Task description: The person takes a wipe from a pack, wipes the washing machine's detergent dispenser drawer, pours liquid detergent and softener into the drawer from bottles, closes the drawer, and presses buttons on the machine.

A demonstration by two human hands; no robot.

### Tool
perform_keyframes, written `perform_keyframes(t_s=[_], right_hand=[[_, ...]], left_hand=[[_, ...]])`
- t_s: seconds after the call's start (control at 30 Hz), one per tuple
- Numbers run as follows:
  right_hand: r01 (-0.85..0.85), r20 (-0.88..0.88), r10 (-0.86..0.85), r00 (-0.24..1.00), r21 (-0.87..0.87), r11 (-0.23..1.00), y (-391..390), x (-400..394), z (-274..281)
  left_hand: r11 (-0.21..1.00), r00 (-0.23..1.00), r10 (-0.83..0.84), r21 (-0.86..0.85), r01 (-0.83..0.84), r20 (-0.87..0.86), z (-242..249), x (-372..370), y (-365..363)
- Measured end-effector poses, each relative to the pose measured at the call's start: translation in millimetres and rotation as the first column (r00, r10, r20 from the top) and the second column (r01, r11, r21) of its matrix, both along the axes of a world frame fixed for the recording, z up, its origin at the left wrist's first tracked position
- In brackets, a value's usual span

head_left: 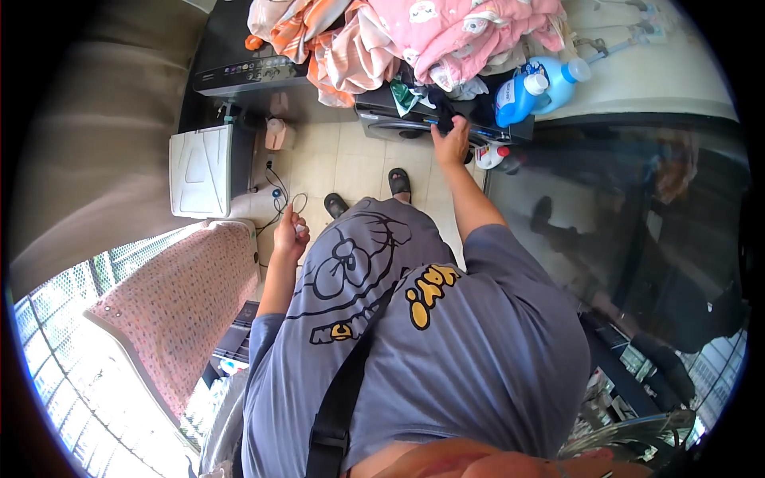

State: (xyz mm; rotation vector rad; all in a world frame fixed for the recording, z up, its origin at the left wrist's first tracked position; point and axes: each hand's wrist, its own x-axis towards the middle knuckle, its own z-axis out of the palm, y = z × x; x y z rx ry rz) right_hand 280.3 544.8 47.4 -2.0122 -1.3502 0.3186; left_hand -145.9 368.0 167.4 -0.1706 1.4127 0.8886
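Observation:
My right hand (452,142) reaches to the front edge of a dark front-loading machine (382,119), its fingers closed on a piece of black cloth (443,110). Clothes are heaped on top: a pink printed fabric (462,36) and an orange striped one (351,60). A green packet (404,97) lies left of the black cloth. Two blue detergent bottles (518,95) stand to the right of it. My left hand (292,233) hangs at the left of my body with its fingers curled; a small pale bit shows in it, too small to name.
A white lidded bin (201,171) stands at the left, near an ironing board (179,311) with a patterned cover. Dark cables (275,195) lie on the tiled floor. A white bottle with a red cap (491,155) sits by the machine. A glossy dark panel (621,215) fills the right.

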Motion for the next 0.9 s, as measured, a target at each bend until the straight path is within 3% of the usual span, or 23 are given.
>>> perform_keyframes(t_s=[0.1,0.2,0.27,0.3,0.33,0.47,0.53,0.63,0.73,0.8,0.83,0.9], right_hand=[[0.021,-0.044,-0.024,0.999,-0.074,0.997,27,16,-11],[0.11,0.131,-0.088,0.988,-0.178,0.978,61,50,-22],[0.366,0.127,-0.354,0.927,-0.088,0.927,81,69,-8],[0.408,0.112,-0.403,0.908,-0.034,0.912,91,81,-13],[0.387,0.104,-0.383,0.918,-0.016,0.922,98,90,-16],[0.061,0.271,-0.009,0.962,-0.183,0.981,100,89,-14],[0.086,0.197,-0.031,0.98,-0.279,0.956,91,74,15],[0.096,0.226,-0.047,0.973,-0.211,0.973,69,51,60],[-0.257,0.207,0.239,0.949,0.065,0.964,57,30,79],[-0.316,-0.003,0.317,0.949,0.05,0.947,76,18,82],[-0.3,-0.015,0.319,0.948,0.299,0.906,94,15,79],[-0.297,-0.098,0.337,0.936,0.291,0.91,137,25,75]], left_hand=[[0.999,0.999,-0.008,-0.051,0.005,-0.052,1,-1,-2],[0.998,0.997,-0.014,-0.069,0.009,-0.07,0,-1,-2],[0.998,0.999,-0.024,-0.055,0.021,-0.046,-1,-1,-2],[0.998,0.999,-0.029,-0.049,0.027,-0.036,-2,-1,-1],[0.998,0.999,-0.035,-0.048,0.034,-0.024,-2,-1,0],[0.996,0.995,-0.059,-0.065,0.054,-0.076,10,17,5],[0.996,0.995,-0.071,-0.057,0.067,-0.074,6,19,7],[0.996,0.994,-0.08,-0.05,0.077,-0.068,4,22,7],[0.996,0.996,-0.08,-0.03,0.079,-0.043,1,24,8],[0.996,0.995,-0.09,-0.033,0.089,-0.041,3,26,8],[0.994,0.994,-0.098,-0.043,0.096,-0.051,7,30,10],[0.993,0.992,-0.109,-0.054,0.105,-0.063,10,32,11]])
